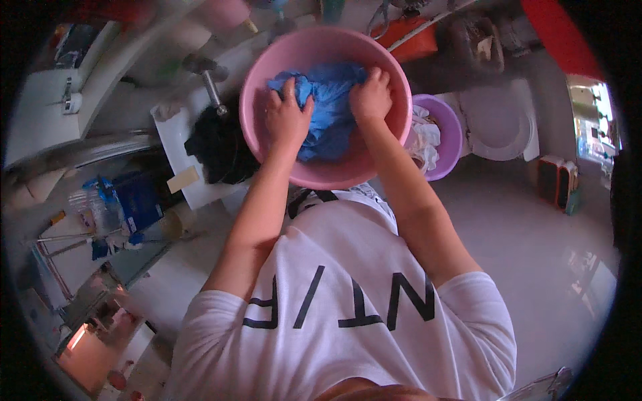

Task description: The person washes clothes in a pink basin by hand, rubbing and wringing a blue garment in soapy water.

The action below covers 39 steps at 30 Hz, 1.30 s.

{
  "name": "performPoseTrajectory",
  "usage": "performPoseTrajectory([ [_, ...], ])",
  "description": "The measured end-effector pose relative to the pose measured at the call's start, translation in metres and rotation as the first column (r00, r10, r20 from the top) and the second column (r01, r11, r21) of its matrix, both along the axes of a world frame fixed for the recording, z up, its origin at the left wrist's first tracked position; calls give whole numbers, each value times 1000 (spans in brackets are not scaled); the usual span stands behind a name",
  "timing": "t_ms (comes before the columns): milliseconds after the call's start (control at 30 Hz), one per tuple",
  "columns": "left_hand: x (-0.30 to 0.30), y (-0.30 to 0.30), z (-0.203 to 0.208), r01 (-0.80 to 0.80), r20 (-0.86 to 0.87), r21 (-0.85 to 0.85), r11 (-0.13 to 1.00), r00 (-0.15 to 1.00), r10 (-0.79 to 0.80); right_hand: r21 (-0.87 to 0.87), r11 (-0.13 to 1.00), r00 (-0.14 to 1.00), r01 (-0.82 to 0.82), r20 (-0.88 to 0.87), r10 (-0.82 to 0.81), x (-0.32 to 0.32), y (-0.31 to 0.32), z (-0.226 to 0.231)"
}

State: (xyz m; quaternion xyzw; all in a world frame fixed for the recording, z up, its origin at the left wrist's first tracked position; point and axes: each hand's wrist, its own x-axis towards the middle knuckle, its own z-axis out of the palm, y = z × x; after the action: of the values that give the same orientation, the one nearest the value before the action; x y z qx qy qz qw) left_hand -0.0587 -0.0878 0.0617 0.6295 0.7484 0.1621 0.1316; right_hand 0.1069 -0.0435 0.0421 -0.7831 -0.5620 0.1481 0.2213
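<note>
A crumpled blue cloth point(329, 107) lies bunched inside a large pink basin point(396, 137) in front of me. Both my arms reach into the basin. My left hand point(289, 117) grips the cloth's left side, its thumb and fingers bent into the folds. On the right side, my right hand point(371, 97) is closed on the same cloth, fingers curled and knuckles up. The parts of the cloth under my fingers are hidden. I cannot make out water in the basin.
A purple basin point(449, 144) holding white cloth point(426, 140) stands just right of the pink one. Beyond it is a toilet point(498, 123). Left of the pink basin, dark cloth point(217, 144) lies in a white sink point(170, 137) near a metal tap point(212, 93).
</note>
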Motion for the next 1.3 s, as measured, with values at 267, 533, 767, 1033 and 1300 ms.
performPoseTrajectory([
  [267,10,-2,-65,116,-331,-308,944,917,-221,-133,775,709,-617,335,621,-12,-8,-44],
  [533,7,-4,-60,-238,44,-244,940,966,256,-443,800,780,-405,291,555,-15,17,-36],
  [767,-4,0,-48,-260,254,-633,729,820,512,-235,965,982,-116,119,147,-6,14,-62],
  [1033,-6,28,-76,91,844,-521,849,-97,528,-101,967,568,-232,-821,50,-39,-23,-43],
  [1300,-3,15,-84,259,887,-224,939,-345,307,259,837,829,-482,-173,531,-75,-70,41],
])
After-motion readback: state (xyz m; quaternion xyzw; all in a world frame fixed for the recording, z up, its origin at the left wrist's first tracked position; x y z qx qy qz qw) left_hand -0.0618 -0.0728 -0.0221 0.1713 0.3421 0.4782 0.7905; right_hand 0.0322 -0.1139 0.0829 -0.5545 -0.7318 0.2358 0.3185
